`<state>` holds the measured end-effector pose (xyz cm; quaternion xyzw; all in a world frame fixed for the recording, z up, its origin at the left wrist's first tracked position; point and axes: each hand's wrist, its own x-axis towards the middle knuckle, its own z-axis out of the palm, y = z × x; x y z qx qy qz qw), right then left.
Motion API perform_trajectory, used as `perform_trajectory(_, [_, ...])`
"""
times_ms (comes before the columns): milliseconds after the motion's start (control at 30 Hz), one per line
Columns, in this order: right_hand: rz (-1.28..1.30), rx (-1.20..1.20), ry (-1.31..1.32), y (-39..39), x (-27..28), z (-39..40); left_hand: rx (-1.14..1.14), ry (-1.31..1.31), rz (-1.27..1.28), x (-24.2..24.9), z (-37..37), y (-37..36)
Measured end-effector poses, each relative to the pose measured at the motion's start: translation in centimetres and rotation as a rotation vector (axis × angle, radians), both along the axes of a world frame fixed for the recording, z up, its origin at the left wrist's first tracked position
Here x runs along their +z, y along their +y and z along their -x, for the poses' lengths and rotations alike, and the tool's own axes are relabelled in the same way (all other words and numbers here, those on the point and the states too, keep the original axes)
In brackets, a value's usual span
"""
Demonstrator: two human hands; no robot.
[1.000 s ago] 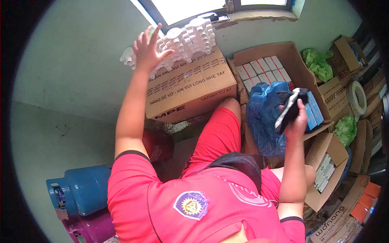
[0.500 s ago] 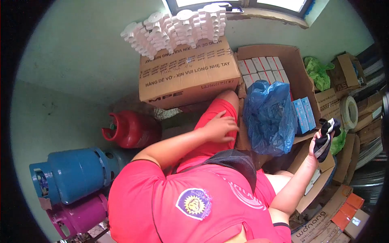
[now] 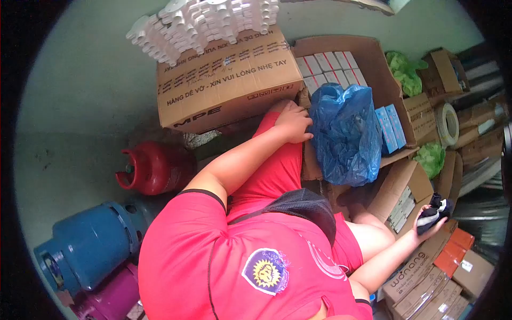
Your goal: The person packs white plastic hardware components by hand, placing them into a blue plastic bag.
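My left hand [image 3: 293, 124] lies on my raised knee, fingers spread and holding nothing. Just right of it is a crumpled blue plastic bag [image 3: 344, 136], resting on an open cardboard carton [image 3: 376, 69] of small boxes. Out to the right, my right hand [image 3: 424, 226] is closed around a bunched black and white cloth item [image 3: 433, 214]; its exact kind is not clear. Below that carton, near my right hand, stands another open carton [image 3: 392, 192] with white boxes inside. A dark mesh cap or pouch [image 3: 306, 213] sits at my lap.
A large MPE cardboard box [image 3: 229, 88] carries white plastic fittings [image 3: 208, 24]. Red [image 3: 160, 168], blue [image 3: 93, 234] and purple [image 3: 106, 293] gas cylinders stand at left. Stacked cartons [image 3: 426, 288], a white coil [image 3: 447, 124] and green bags [image 3: 405, 73] are at right.
My left hand has slid from the thigh up to the knee. My right hand, still gripping the cloth, has moved lower. The view has shifted slightly, moving the boxes up and left.
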<state>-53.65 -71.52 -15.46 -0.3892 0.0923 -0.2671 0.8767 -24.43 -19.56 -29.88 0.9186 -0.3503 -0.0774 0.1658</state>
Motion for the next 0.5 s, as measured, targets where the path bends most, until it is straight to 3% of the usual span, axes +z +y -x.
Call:
perform_trajectory(33, [-0.027,-0.092,0.074,-2.9,-2.0,2.6,-0.012,0.005,-0.009,-0.3,-0.5,-0.6])
perform_trajectory(100, [-0.364,-0.536,0.207,-7.1,-3.9,6.6,-0.033,-0.02,-0.149,1.1,-1.1,-1.3])
perform_trajectory(167, [-0.537,-0.603,0.172,-9.8,-6.4,13.2,-0.055,0.034,-0.269,1.8,-1.6,-2.3])
perform_trajectory(200, [-0.62,-0.683,0.163,-10.2,-7.3,16.4,-0.083,-0.036,-0.2,1.7,-1.7,-2.2])
perform_trajectory(300, [-0.564,-1.024,0.241,-3.0,-5.1,18.3,-0.051,-0.011,-0.179,1.1,-2.2,-2.7])
perform_trajectory(367, [-0.475,-1.086,0.221,-2.0,-7.0,21.4,-0.004,-0.003,-0.167,0.2,-2.4,-3.2])
perform_trajectory(500, [-0.598,-0.953,0.177,0.1,-9.2,25.5,0.02,0.046,-0.218,0.7,-3.4,-4.4])
